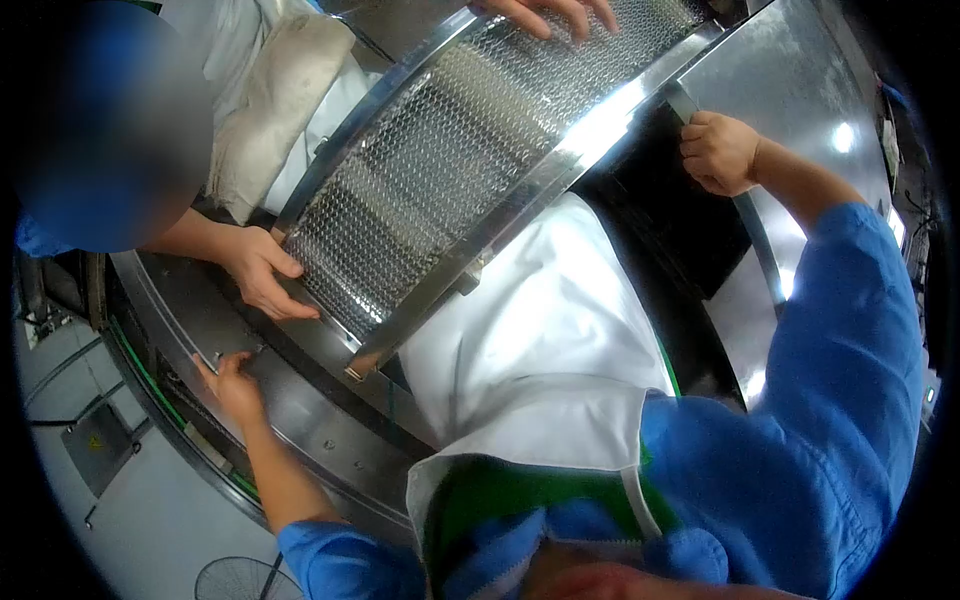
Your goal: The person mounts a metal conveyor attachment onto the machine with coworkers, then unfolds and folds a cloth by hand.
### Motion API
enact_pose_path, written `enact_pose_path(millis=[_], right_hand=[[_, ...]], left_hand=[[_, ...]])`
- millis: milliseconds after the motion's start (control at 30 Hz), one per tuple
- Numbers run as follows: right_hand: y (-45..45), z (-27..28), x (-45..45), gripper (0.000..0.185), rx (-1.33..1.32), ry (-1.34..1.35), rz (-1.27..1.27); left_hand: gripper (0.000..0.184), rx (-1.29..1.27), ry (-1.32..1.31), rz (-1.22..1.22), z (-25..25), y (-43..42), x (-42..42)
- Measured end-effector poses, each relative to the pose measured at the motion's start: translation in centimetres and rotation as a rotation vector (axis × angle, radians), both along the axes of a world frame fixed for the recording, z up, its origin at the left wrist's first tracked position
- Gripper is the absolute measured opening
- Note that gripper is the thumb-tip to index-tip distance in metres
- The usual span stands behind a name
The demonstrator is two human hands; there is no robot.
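A curved metal mesh panel (pixel 430 160) in a shiny steel frame lies at a slant across the upper middle. My left hand (pixel 232 388) is over the steel rim (pixel 290 400) at the lower left, fingers apart, with nothing seen in it. At the upper right my right hand (pixel 718 152) is closed round the edge of a steel cover (pixel 800 90), beside a dark opening. A co-worker's hand (pixel 265 272) touches the lower left end of the mesh panel, and another hand (pixel 550 12) is on its top end.
The co-worker, in blue, leans in at the upper left (pixel 110 130). A beige cloth bundle (pixel 275 115) lies beside the panel. A grey box with a yellow warning sign (pixel 97 442) and a wire fan guard (pixel 245 580) are at the lower left.
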State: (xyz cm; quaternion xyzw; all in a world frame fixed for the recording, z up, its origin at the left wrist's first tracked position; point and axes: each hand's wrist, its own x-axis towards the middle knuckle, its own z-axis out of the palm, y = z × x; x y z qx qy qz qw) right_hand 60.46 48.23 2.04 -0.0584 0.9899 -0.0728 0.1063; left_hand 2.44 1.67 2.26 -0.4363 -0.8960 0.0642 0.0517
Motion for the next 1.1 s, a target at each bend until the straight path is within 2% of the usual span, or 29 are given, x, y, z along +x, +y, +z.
enact_pose_path(millis=[233, 333, 400, 533, 633, 933, 1000, 1033, 1100], right_hand=[[0.2, -0.2, 0.0, 0.011, -0.031, 0.002, 0.016], [0.1, 0.1, 0.0, 0.011, -0.025, 0.013, 0.025], [0.4, 0.2, -0.2, 0.012, -0.004, 0.015, 0.042], [0.2, 0.1, 0.1, 0.012, -0.005, 0.014, 0.043], [0.1, 0.0, -0.1, 0.012, -0.021, 0.017, 0.038], [0.2, 0.1, 0.1, 0.013, -0.038, 0.082, 0.044], [0.1, -0.2, 0.2, 0.013, -0.033, 0.068, 0.036], [0.1, -0.2, 0.2, 0.013, -0.032, 0.061, 0.031], [0.1, 0.0, 0.2, 0.013, -0.044, 0.053, 0.041]], left_hand=[[0.026, 0.107, -0.028, 0.022, -0.9, -0.7, -0.8], [0.026, 0.047, -0.046, 0.0, -0.8, -0.7, -1.1], [0.025, 0.094, -0.048, -0.113, -0.9, -1.1, -1.5], [0.027, 0.189, -0.059, -0.027, -1.2, -0.8, -0.8], [0.027, 0.15, -0.034, 0.024, -0.7, -0.5, -0.4], [0.031, 0.062, -0.021, -0.079, -0.8, -0.3, -0.4], [0.031, 0.155, -0.117, 0.088, -0.1, 0.2, 0.9], [0.031, 0.159, -0.123, 0.089, -0.2, 0.2, 0.8], [0.032, 0.014, -0.059, 0.032, -0.3, -0.3, 0.1]])
